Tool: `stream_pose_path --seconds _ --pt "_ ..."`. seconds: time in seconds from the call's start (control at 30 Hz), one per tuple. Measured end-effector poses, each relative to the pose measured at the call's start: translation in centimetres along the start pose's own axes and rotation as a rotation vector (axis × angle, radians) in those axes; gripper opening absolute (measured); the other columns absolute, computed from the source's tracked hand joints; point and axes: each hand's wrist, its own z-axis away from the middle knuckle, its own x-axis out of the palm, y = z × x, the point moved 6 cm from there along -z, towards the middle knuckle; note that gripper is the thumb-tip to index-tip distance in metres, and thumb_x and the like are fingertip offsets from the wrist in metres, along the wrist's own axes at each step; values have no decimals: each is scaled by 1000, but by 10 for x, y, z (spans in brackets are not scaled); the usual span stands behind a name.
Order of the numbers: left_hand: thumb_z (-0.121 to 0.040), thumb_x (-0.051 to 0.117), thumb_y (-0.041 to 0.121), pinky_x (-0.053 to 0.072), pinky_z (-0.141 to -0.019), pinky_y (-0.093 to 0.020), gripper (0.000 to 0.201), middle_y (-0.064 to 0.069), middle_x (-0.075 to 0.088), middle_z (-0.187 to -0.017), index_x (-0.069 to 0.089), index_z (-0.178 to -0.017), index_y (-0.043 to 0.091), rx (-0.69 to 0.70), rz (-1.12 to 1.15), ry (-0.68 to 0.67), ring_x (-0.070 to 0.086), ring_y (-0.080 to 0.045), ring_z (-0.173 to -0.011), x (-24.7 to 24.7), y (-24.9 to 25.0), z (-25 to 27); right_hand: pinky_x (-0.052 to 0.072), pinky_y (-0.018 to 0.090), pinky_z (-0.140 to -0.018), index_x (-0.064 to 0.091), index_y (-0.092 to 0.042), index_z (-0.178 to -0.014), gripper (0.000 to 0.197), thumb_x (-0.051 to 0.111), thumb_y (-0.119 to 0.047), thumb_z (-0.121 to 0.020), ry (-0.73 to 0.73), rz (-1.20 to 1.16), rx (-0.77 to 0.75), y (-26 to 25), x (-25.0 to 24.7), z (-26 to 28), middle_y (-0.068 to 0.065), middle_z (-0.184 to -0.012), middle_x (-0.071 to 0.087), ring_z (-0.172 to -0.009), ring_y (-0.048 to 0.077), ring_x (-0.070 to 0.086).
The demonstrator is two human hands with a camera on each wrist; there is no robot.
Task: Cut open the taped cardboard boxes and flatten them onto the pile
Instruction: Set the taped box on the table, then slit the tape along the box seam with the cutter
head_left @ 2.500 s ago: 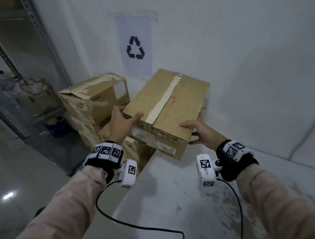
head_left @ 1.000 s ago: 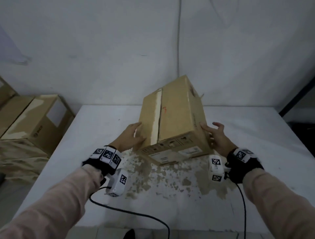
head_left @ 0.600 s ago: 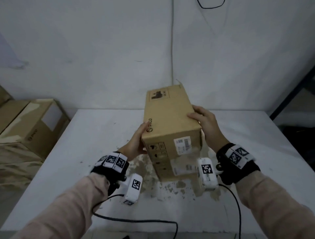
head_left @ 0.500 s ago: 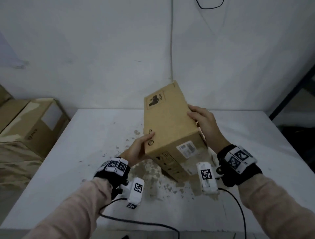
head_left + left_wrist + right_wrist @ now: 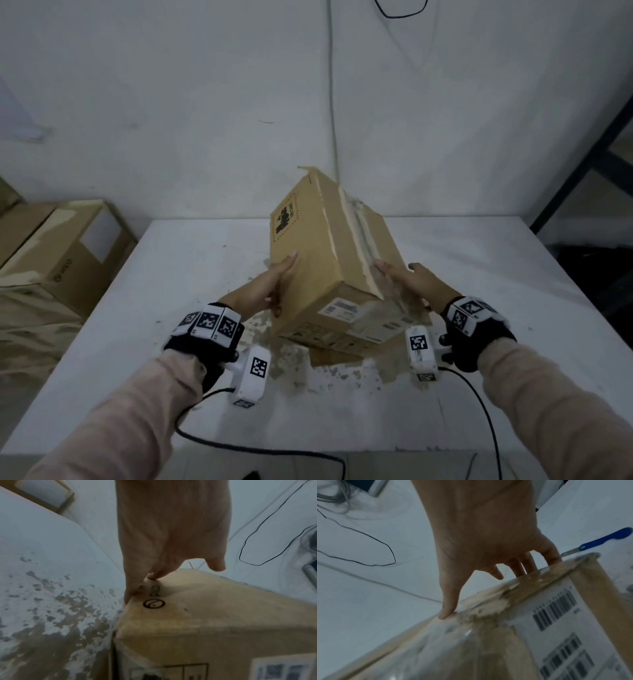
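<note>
Box [image 5: 329,260] sits tilted between my two hands, over the middle of the white table [image 5: 171,274]. It is tipped up on its near lower edge; whether that edge touches the tabletop I cannot tell. The taped seam [image 5: 356,240] faces up and to the right, the tape looking rough and partly peeled. The near end carries shipping labels [image 5: 346,310].

Left hand [image 5: 260,291]: flat against the box's left face, fingers straight and held together, pointing away from me. From the left wrist view the fingertips [image 5: 137,588] press the cardboard just by a printed round logo [image 5: 154,603]. Nothing gripped, only pressing.

Right hand [image 5: 411,284]: on the right side, next to the seam, fingers spread and fairly straight. In the right wrist view the thumb tip [image 5: 445,614] rests on the top edge at the torn tape while the other fingers [image 5: 529,565] reach past the far edge. Open contact, no pinch.

Beyond the box, the right wrist view shows a blue-handled tool [image 5: 599,542] lying on the table. More boxes [image 5: 65,253] stand left of the table. The tabletop paint is flaked under the box.
</note>
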Motion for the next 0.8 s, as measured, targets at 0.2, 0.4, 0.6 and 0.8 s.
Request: stream_pose_path --seconds 0.2,0.4,0.6,0.8 --pt "-62 48 87 45 -100 -45 108 -18 46 -141 36 -146 20 -105 77 54 51 -36 -121 -5 -42 -14 43 30 -75 49 -19 -129 72 78 -50 -71 144 98 -172 -7 -23 6 2 -113 52 -93 20 51" --pt "-100 27 52 53 -72 -32 50 -7 70 -101 64 -107 20 22 164 109 67 -23 -88 -9 -32 -16 52 24 -49 62 -8 -117 33 66 0 -85 -4 -79 -189 7 -14 3 13 -75 66 -53 17 59" --pt "-92 55 40 46 -95 -41 71 -9 46 -136 21 -146 9 -2 -174 213 52 -30 -116 -9 -37 -15 52 27 -65 67 2 -109 25 56 1 -87 325 46 -46 64 -68 -34 22 -93 66 -75 30 64" --pt "-92 52 43 45 -96 -43 71 -8 42 -138 17 -146 12 -4 -181 230 50 -28 -116 1 -41 -13 47 35 -74 57 -1 -89 26 65 -25 -89 259 567 247 155 -75 -48 19 -104 60 -94 32 60"
